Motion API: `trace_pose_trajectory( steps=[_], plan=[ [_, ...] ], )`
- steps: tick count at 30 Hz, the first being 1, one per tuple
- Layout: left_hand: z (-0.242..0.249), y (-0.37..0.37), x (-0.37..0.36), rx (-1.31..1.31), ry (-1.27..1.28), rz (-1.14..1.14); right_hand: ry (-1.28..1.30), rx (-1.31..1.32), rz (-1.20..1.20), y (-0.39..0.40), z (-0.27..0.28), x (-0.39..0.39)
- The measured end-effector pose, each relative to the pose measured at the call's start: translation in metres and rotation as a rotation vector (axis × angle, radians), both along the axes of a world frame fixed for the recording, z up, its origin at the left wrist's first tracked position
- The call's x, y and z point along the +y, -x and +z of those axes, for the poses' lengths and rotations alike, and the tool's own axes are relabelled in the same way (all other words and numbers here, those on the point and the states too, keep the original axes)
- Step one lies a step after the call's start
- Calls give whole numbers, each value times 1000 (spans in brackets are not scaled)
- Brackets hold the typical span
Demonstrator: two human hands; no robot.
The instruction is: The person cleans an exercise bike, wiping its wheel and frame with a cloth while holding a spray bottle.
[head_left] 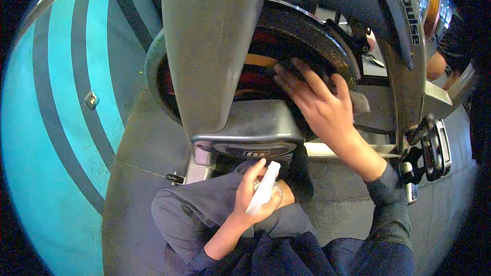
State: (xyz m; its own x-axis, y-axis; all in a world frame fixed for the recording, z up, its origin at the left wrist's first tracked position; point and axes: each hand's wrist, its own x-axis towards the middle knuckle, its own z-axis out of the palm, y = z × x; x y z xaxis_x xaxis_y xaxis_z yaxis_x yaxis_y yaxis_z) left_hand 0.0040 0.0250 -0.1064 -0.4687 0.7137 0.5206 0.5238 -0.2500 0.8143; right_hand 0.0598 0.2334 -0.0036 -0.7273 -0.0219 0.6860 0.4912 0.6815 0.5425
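My left hand (254, 202) is wrapped round a spray bottle with a white trigger head (264, 190), held low over my lap. The bottle's body is mostly hidden by the fingers. Further forward, my right hand (325, 105) presses a grey cloth (360, 103) against the flywheel (266, 60) of an exercise bike. Most of the cloth lies beneath the palm, with one end poking out on the right. The fingertips look dark and slightly blurred against the wheel.
The bike's thick grey frame post (209, 46) rises left of my right hand, above a rounded base cover (255, 122). A pedal (437, 151) stands at the right. Teal striped flooring (56, 122) lies left. Part of another person's arm (436, 66) shows at the far right.
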Motion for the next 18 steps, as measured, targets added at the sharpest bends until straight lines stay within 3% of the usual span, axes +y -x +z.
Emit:
trace_pose_trajectory(
  steps=[9, 18],
  plan=[
    [5, -4, -1, 50, 17, 49, -48, 87, 199, 44, 24, -15],
    [4, -4, -3, 106, -44, 67, 62, 38, 47, -22, -14, 2]
  ],
)
